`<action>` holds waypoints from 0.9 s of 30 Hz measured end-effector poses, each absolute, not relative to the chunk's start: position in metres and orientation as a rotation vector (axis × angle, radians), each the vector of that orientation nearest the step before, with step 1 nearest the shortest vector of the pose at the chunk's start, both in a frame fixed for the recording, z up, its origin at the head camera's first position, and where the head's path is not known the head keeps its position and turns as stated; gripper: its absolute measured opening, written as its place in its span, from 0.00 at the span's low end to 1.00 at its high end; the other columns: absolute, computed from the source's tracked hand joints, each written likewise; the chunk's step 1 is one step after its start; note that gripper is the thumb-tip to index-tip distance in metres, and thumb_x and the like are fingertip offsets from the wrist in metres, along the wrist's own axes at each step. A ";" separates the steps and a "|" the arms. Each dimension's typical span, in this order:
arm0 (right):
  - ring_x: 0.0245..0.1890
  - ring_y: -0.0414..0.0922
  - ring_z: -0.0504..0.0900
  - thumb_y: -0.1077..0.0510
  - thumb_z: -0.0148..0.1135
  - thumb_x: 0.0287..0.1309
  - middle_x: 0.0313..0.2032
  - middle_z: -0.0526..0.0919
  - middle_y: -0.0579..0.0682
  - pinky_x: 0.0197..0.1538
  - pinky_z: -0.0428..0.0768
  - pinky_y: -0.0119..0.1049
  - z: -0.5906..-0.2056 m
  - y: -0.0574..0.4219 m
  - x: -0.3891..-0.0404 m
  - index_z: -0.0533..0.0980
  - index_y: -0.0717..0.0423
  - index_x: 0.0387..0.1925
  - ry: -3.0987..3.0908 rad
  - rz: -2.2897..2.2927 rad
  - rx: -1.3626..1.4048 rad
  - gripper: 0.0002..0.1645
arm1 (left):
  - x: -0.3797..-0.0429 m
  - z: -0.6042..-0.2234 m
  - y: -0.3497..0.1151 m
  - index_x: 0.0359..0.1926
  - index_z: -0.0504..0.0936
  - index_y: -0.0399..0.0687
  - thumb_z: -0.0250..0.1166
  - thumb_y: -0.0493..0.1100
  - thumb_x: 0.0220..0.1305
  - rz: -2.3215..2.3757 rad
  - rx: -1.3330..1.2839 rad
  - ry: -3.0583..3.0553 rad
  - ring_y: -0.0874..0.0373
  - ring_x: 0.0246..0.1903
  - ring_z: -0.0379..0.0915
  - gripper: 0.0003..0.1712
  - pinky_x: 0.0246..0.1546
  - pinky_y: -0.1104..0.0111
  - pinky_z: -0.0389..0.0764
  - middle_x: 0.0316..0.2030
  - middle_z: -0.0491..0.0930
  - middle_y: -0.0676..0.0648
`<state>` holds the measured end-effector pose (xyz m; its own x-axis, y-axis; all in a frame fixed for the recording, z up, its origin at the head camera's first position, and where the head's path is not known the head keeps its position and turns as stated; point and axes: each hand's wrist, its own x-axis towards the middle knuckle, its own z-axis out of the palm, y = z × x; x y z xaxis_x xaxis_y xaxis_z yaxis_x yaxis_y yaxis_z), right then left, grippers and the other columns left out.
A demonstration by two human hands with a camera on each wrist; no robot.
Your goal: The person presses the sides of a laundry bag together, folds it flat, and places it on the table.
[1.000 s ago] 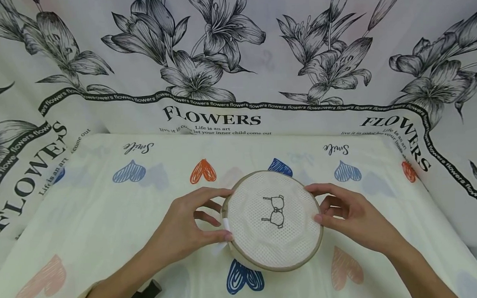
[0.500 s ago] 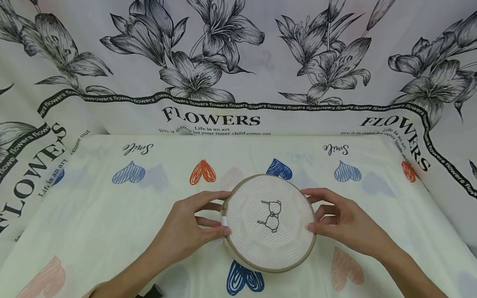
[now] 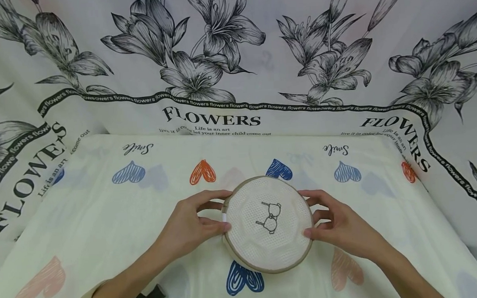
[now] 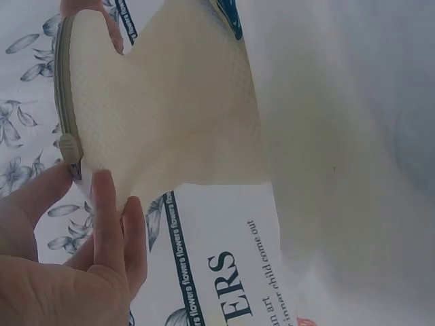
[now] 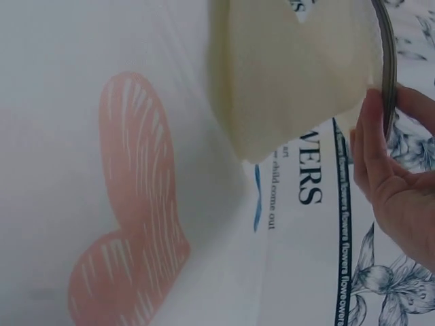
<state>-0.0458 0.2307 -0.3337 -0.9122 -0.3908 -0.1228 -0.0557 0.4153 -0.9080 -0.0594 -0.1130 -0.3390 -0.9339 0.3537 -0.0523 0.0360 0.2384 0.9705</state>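
A round embroidery hoop (image 3: pixel 275 270) holds white woven cloth (image 3: pixel 245 241) stretched flat, with a black outline of eyeglasses (image 3: pixel 270 217) stitched in the middle. My left hand (image 3: pixel 195 218) grips the hoop's left rim, thumb on the front edge and fingers behind. On the opposite side, my right hand (image 3: pixel 337 222) pinches the right rim in the same way. Below the hoop, loose cream cloth hangs down in both wrist views, as the cloth's underside (image 4: pixel 170 115) and its corner side (image 5: pixel 292 88) show. A metal fitting (image 4: pixel 69 148) sits on the rim by my left fingers.
A white tablecloth (image 3: pixel 107 232) printed with coloured hearts lies under the hands. Behind it rises a white curtain-like cloth (image 3: pixel 267 56) with black lilies and "FLOWERS" lettering. A dark object (image 3: pixel 150 297) shows beside the left forearm.
The hoop has shifted slightly left and toward me and turned a little clockwise. My right hand has moved left and down with it, while the left hand has barely moved.
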 end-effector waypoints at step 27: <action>0.39 0.46 0.83 0.56 0.74 0.55 0.53 0.75 0.55 0.44 0.85 0.35 -0.346 0.224 -0.045 0.66 0.42 0.69 2.424 -1.421 -0.319 0.42 | -0.066 -0.349 -0.109 0.60 0.78 0.60 0.80 0.32 0.45 1.516 0.303 2.423 0.56 0.44 0.80 0.40 0.32 0.68 0.85 0.56 0.76 0.52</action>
<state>-0.0447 0.2240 -0.3462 -0.9261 -0.3442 -0.1543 -0.0335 0.4825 -0.8752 -0.0661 -0.1086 -0.3493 -0.9428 0.3137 -0.1132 0.0354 0.4318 0.9013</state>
